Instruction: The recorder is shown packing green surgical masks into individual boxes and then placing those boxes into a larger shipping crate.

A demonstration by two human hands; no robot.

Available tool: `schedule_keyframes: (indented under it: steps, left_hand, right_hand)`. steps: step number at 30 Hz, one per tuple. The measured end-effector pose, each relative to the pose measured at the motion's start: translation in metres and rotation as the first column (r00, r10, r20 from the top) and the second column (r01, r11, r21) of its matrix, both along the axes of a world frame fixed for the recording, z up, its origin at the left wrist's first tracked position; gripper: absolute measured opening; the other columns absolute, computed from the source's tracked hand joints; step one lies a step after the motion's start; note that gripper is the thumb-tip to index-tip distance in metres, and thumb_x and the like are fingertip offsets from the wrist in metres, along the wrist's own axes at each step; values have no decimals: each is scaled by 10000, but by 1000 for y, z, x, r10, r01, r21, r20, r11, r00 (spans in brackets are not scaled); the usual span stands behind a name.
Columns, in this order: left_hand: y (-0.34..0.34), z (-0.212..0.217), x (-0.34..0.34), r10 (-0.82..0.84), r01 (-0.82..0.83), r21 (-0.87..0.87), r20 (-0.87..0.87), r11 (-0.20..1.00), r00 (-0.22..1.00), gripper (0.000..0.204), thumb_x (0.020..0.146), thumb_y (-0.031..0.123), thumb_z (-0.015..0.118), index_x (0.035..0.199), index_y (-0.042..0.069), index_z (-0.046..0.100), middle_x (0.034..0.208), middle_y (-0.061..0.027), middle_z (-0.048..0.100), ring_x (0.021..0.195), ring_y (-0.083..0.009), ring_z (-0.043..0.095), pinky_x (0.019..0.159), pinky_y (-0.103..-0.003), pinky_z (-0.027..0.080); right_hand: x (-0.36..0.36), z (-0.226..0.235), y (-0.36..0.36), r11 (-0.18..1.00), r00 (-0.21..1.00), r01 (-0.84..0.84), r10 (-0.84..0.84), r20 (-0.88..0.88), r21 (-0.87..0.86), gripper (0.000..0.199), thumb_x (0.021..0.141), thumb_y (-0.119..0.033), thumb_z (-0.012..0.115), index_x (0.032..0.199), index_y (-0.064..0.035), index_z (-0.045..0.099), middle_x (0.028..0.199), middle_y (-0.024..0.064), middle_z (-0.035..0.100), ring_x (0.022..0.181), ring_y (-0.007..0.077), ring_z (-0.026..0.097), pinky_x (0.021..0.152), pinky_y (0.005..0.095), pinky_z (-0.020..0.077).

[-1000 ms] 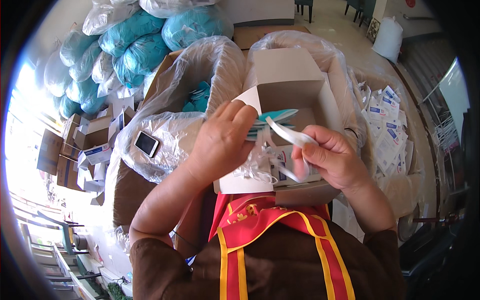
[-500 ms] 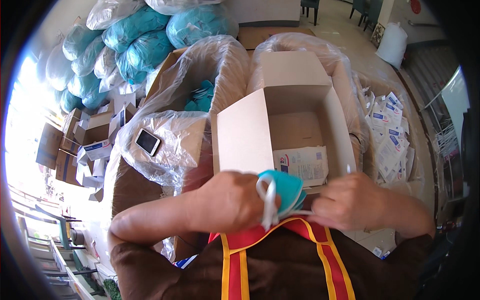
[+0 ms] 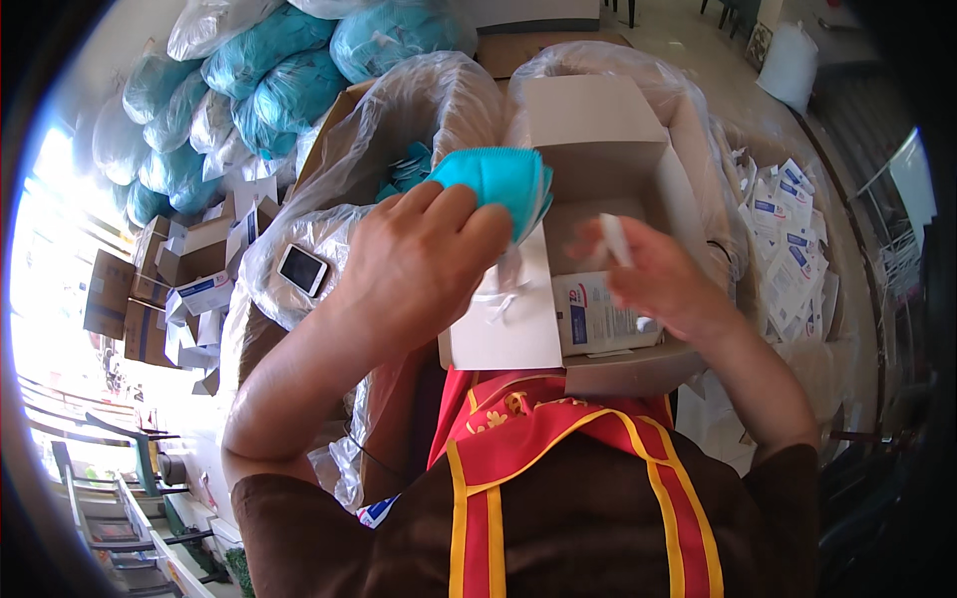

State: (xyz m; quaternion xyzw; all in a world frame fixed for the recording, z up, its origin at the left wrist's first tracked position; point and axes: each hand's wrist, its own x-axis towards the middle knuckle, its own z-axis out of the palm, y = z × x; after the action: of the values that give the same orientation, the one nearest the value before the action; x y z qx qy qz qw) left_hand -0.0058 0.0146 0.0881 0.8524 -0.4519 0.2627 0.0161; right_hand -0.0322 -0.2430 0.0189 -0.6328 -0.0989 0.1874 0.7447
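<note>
My left hand (image 3: 414, 254) is closed on a small stack of teal face masks (image 3: 495, 184), raised over the left flap of the open cardboard box (image 3: 598, 112). White straps (image 3: 510, 284) dangle below the masks. My right hand (image 3: 663, 277) is over the box, partly smeared by motion. A short white stick-like piece (image 3: 615, 241) sticks out between its thumb and fingers; its kind cannot be made out. Beneath that hand, a white printed packet (image 3: 593, 317) lies on the box's bottom.
Behind my left hand a plastic-lined carton (image 3: 439, 85) holds more teal masks. A phone (image 3: 302, 271) lies on plastic at the left. Bulging bags (image 3: 289, 100) and small boxes (image 3: 204, 249) are piled farther left. White packets (image 3: 793, 239) fill a lined carton at the right.
Both hands were close together at my chest. The left has lifted the masks forward over the box flap; the right has moved forward over the box, away from the masks' straps.
</note>
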Motion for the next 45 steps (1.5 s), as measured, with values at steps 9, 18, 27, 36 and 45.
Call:
schedule_keyframes:
  steps: [9, 18, 27, 36, 45]
  left_hand:
    - [-18, -10, 12, -6, 1, -63, -81, 998, 997, 296, 635, 56, 727, 831, 78, 507, 762, -76, 525, 719, -299, 583, 593, -410, 478]
    - [-42, -69, -6, -394, 197, -362, -622, 911, 677, 365, 670, 179, 755, 994, 90, 610, 872, -118, 639, 826, -329, 644, 710, -429, 523]
    - [49, -15, -30, -278, 299, -71, -613, 952, 740, 169, 716, 137, 698, 813, 93, 568, 766, -63, 589, 675, -270, 630, 598, -383, 528]
    - [-5, -6, 7, -24, 20, -48, -88, 999, 996, 240, 660, 88, 704, 790, 97, 503, 730, -72, 513, 669, -279, 584, 554, -399, 476]
    - [-25, 1, 19, -50, 47, -28, -123, 998, 991, 239, 676, 86, 689, 838, 87, 513, 742, -79, 546, 694, -304, 609, 579, -407, 491]
  right_hand:
    - [-2, -4, 4, 872, 928, -112, 264, 264, -478, 179, 892, -192, 698, 953, -27, 664, 1007, 61, 596, 853, 157, 558, 771, 286, 458]
    - [-23, 42, 23, 919, 497, -327, 366, 786, -221, 101, 855, -120, 706, 880, -60, 629, 907, 89, 627, 865, 298, 597, 872, 463, 452]
    - [-71, 61, -61, 917, 772, -351, 398, 495, -190, 151, 905, -187, 676, 874, -48, 627, 725, 60, 641, 575, 210, 597, 569, 327, 507]
    - [11, -5, -19, 998, 993, -52, 56, -108, 42, 337, 897, -212, 670, 1173, -28, 606, 732, -9, 567, 562, 26, 518, 447, 181, 382]
    - [5, -4, 22, 924, 930, -367, 367, -23, -110, 304, 905, -218, 681, 1137, -23, 653, 892, -8, 627, 829, 83, 561, 786, 278, 460]
